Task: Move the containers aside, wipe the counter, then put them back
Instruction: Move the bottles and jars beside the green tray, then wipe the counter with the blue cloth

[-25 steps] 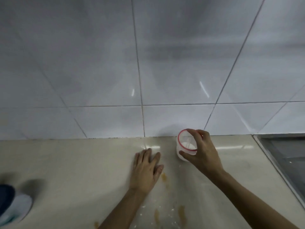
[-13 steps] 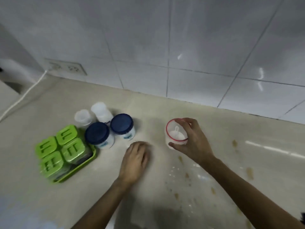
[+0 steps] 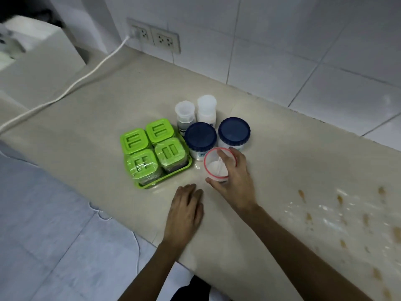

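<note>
The bench (image 3: 282, 153) runs long and pale under the tiled wall, and off to the right of the person's fingers it is dirty: brown spots (image 3: 338, 199) and whitish smears wait there, well apart from everything else. So the wiping looks not yet done, and I see no cloth anywhere.

To the left of the fingers sits a green tray (image 3: 165, 178) holding four green-lidded boxes (image 3: 152, 148). Just beyond the fingers stand two blue-lidded jars (image 3: 200, 135), side by side, and behind those two small white bottles (image 3: 206, 109). All of these are gathered in one cluster, which I take to be the moved-aside pile.

The right hand (image 3: 233, 181) has its fingers (image 3: 224, 155) curled over the rim of a red-rimmed cup (image 3: 217, 165), thumb on the near side, holding it. The cup has white powder and a small scoop inside, and it is at the near edge of the cluster, close against the blue jars; whether its base touches the bench I cannot tell.

The left hand (image 3: 186, 210) lies flat on the bench, fingers together, holding nothing.

Wiping and returning everything remain.
</note>
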{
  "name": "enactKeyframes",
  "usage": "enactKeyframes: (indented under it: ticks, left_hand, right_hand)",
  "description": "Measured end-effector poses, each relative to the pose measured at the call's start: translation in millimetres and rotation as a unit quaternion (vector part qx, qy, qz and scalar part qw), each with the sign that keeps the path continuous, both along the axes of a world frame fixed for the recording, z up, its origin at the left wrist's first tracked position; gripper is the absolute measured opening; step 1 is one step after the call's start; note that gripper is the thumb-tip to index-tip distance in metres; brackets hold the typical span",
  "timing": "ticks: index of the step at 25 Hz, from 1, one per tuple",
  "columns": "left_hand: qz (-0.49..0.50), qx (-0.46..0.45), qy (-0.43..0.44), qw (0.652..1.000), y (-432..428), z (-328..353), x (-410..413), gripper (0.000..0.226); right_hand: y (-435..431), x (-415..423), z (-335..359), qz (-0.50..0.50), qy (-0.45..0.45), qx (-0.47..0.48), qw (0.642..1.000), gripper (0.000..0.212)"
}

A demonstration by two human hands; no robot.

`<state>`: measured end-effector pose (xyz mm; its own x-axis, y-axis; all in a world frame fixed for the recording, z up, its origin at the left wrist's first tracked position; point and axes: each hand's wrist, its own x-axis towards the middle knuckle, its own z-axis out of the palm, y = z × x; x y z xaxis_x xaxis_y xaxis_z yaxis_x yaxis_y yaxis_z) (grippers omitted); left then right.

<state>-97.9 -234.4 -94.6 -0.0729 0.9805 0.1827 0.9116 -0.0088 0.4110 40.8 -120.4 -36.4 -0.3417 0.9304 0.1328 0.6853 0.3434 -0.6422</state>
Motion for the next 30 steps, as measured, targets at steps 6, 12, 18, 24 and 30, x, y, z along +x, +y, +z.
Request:
enactKeyframes:
  ticks: [6,12,18,24,30]
  left_hand:
    - [-0.038,0.018,-0.001,0.999,-2,0,1,0.027]
    - [-0.235,0.075,-0.050,0.968,-42,-4,87,0.028]
    - [-0.399,0.062,-0.081,0.911,-53,2,211,0.021]
    - [-0.510,0.052,0.006,0.858,-67,1,340,0.034]
    - [-0.474,-0.043,0.115,0.872,-81,9,374,0.042]
  right_hand:
    - [-27,19,6,-0.052,-0.006,0.007,0.999,0.088]
    - [-155,162,-10,-0.159,-0.026,-0.053,0.986,0.043]
    - [-265,307,-8,-0.338,-0.138,-0.066,0.929,0.040]
    - [-282,460,-17,-0.421,-0.249,-0.082,0.868,0.061]
    - [-292,518,-45,-0.332,-0.274,-0.137,0.892,0.082]
